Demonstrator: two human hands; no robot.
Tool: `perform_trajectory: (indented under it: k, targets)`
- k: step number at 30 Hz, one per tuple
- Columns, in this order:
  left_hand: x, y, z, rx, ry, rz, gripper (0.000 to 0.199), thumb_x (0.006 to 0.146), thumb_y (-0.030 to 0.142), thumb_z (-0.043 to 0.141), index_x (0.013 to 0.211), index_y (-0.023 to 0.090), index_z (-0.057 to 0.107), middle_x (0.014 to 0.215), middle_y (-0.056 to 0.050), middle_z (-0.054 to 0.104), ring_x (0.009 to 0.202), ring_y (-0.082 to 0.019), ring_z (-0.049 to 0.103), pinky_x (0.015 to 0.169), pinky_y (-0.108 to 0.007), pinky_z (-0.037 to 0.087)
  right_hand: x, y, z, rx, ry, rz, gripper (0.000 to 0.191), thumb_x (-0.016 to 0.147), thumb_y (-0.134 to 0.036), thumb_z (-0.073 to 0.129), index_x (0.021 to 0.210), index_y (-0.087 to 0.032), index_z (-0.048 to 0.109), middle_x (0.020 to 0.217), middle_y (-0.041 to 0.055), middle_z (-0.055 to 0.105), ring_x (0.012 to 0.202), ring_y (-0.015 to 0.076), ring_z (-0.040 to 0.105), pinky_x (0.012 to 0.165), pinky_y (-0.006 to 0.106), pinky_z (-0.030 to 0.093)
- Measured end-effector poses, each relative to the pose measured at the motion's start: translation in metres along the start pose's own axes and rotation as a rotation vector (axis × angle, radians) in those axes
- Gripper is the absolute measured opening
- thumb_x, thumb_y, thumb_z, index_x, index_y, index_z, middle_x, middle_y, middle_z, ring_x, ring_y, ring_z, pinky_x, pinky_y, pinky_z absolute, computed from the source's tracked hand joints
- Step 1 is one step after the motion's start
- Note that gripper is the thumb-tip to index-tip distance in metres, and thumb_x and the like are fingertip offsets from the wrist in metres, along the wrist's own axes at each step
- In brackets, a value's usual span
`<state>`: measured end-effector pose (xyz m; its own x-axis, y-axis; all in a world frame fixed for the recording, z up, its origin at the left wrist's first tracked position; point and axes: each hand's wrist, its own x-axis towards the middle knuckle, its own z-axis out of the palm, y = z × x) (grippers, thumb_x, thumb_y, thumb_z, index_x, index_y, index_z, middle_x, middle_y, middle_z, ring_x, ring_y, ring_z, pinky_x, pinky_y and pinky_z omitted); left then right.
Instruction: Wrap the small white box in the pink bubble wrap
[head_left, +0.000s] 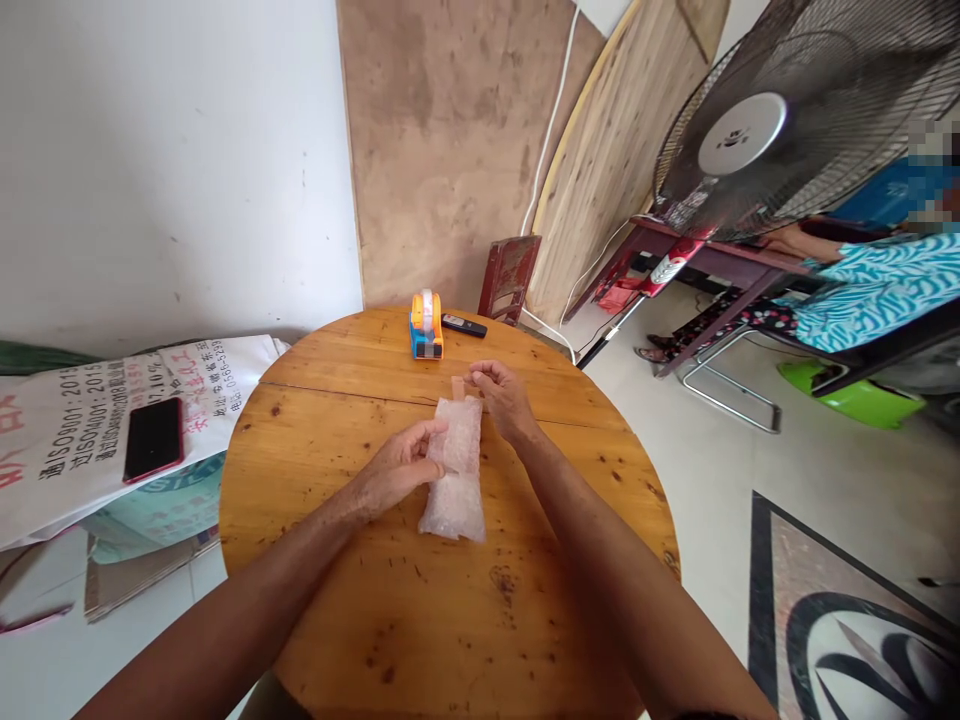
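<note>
A narrow bundle of pinkish-white bubble wrap (459,500) lies lengthwise on the round wooden table. A small tan strip (457,386) sticks out at its far end. My left hand (409,465) grips the bundle's left side, fingers on its upper face and thumb lower down. By the far right corner is my right hand (501,398), its thumb and fingertips pinched together. Whatever lies in that pinch is too small to make out. Beyond the bundle stands an orange and blue tape dispenser (427,325) with a roll of clear tape, and a black, remote-like object (465,325) lies beside it.
The wooden table (322,620) has a white wall on its left. Left of it, a phone (154,440) rests on printed white sacks (67,450). A wooden chair (510,280) stands behind. To the right are a large fan (742,135) and a person in a patterned blue garment (870,290).
</note>
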<state>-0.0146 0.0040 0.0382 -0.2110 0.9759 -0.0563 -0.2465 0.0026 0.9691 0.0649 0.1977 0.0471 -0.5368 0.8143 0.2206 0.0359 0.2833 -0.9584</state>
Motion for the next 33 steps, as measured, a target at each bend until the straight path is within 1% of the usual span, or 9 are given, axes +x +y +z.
perform_trajectory:
  k: [2, 4, 7, 10, 13, 16, 21, 27, 33]
  targets:
    - [0.001, -0.002, -0.002, 0.008, 0.007, -0.001, 0.062, 0.059, 0.022, 0.066, 0.12, 0.013, 0.057, 0.102, -0.009, 0.069, 0.098, -0.025, 0.062, 0.086, -0.035, 0.044, -0.007, -0.007, -0.009, -0.026, 0.046, -0.012, 0.021, 0.067, -0.035, 0.057, 0.081, -0.019, 0.06, 0.074, -0.0004, 0.063, 0.069, 0.0139, 0.056, 0.067, 0.027, 0.043]
    - [0.002, -0.005, -0.003, 0.029, 0.021, -0.005, 0.065, 0.059, 0.021, 0.066, 0.123, 0.012, 0.056, 0.101, -0.009, 0.069, 0.097, -0.026, 0.062, 0.086, -0.036, 0.044, -0.02, -0.017, -0.017, -0.065, 0.05, -0.02, 0.02, 0.07, -0.038, 0.058, 0.078, -0.02, 0.059, 0.068, -0.0024, 0.059, 0.06, 0.0122, 0.052, 0.062, 0.026, 0.041]
    - [0.003, -0.007, -0.003, 0.049, 0.027, -0.005, 0.071, 0.06, 0.02, 0.064, 0.129, 0.011, 0.054, 0.106, -0.01, 0.069, 0.1, -0.026, 0.062, 0.088, -0.037, 0.044, -0.046, -0.032, -0.022, -0.18, -0.091, 0.014, 0.031, 0.077, -0.049, 0.056, 0.066, -0.02, 0.053, 0.056, -0.0036, 0.052, 0.051, 0.0112, 0.046, 0.054, 0.025, 0.036]
    - [0.001, -0.005, -0.002, 0.055, -0.014, 0.037, 0.068, 0.061, 0.019, 0.062, 0.128, 0.014, 0.056, 0.112, -0.009, 0.068, 0.106, -0.027, 0.06, 0.09, -0.037, 0.044, -0.068, -0.039, -0.017, -0.423, -0.224, 0.013, 0.04, 0.079, -0.056, 0.055, 0.061, -0.02, 0.051, 0.055, -0.002, 0.051, 0.053, 0.0123, 0.045, 0.052, 0.025, 0.031]
    - [-0.001, -0.001, 0.001, 0.074, -0.059, 0.08, 0.063, 0.062, 0.018, 0.059, 0.125, 0.015, 0.06, 0.108, -0.007, 0.07, 0.101, -0.026, 0.062, 0.086, -0.035, 0.045, -0.076, -0.04, -0.005, -0.65, -0.226, 0.005, 0.038, 0.077, -0.055, 0.057, 0.064, -0.02, 0.051, 0.061, -0.0008, 0.055, 0.058, 0.0132, 0.044, 0.054, 0.026, 0.027]
    - [-0.002, 0.001, 0.002, 0.074, -0.095, 0.077, 0.067, 0.062, 0.017, 0.058, 0.129, 0.013, 0.057, 0.105, -0.007, 0.07, 0.095, -0.024, 0.063, 0.083, -0.034, 0.046, -0.076, -0.037, 0.002, -0.743, -0.199, 0.044, 0.033, 0.078, -0.05, 0.057, 0.065, -0.02, 0.05, 0.065, 0.0001, 0.058, 0.06, 0.0139, 0.045, 0.055, 0.026, 0.026]
    - [-0.001, -0.001, 0.001, 0.044, -0.065, 0.06, 0.08, 0.061, 0.016, 0.059, 0.14, 0.013, 0.046, 0.113, -0.009, 0.068, 0.101, -0.024, 0.062, 0.086, -0.033, 0.045, -0.074, -0.028, -0.002, -0.638, -0.172, -0.012, 0.015, 0.076, -0.029, 0.049, 0.063, -0.02, 0.051, 0.061, -0.001, 0.053, 0.059, 0.0133, 0.045, 0.057, 0.026, 0.028]
    - [0.001, -0.004, -0.002, 0.049, 0.044, 0.033, 0.08, 0.06, 0.022, 0.063, 0.137, 0.006, 0.047, 0.112, -0.012, 0.069, 0.108, -0.029, 0.06, 0.089, -0.035, 0.045, -0.073, -0.016, -0.022, -0.357, -0.13, 0.024, 0.015, 0.071, -0.032, 0.049, 0.063, -0.02, 0.052, 0.058, -0.0018, 0.052, 0.057, 0.0132, 0.046, 0.056, 0.025, 0.034]
    - [0.005, -0.009, -0.005, 0.073, 0.16, 0.075, 0.072, 0.062, 0.027, 0.064, 0.131, 0.007, 0.054, 0.109, -0.012, 0.07, 0.1, -0.026, 0.061, 0.084, -0.034, 0.046, -0.064, -0.006, -0.048, -0.166, -0.046, 0.152, 0.016, 0.064, -0.033, 0.055, 0.056, -0.02, 0.051, 0.054, -0.0029, 0.051, 0.054, 0.0111, 0.044, 0.053, 0.024, 0.036]
